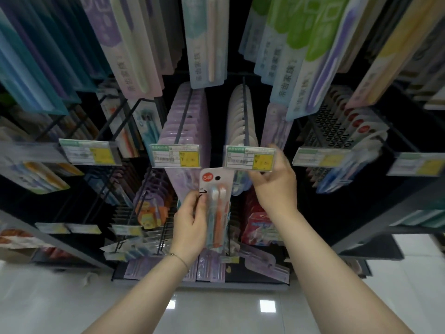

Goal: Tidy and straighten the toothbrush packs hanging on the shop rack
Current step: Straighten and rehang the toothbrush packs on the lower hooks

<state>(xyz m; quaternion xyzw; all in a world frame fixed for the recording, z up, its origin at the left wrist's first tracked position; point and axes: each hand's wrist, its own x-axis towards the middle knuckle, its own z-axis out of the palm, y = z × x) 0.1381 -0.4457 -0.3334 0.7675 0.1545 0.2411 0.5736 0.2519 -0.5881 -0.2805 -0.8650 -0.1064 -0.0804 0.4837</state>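
We look up along a dark shop rack [375,213] hung with rows of toothbrush packs. At centre, our left hand [192,222] is closed around one pack [216,189], thumb on its front face and fingers wrapped behind, gripping it at mid-height. This pack stands nearly upright, off any hook: its white card top, bearing a red round mark and a dark hanging hole, rises just below the gap between two price tags. Inside its blister we see a pale blue brush and an orange brush side by side.

Our right hand [274,182] reaches to the right of the pack, fingers curled loosely. Its fingertips touch the lower right edge of the centre-right price tag [250,157]; whether they pinch the tag or only rest against it we cannot tell. The thumb points left toward the held pack without touching it.

Behind that tag a hook [244,112] runs away from us, carrying a row of pale round-topped packs [237,119]. To its left, behind the centre-left price tag [175,156], a second hook carries a row of lilac packs [183,116]. Larger packs hang overhead, blurred. A thin bracelet [179,257] circles the left wrist. White floor tiles [240,307] lie below.
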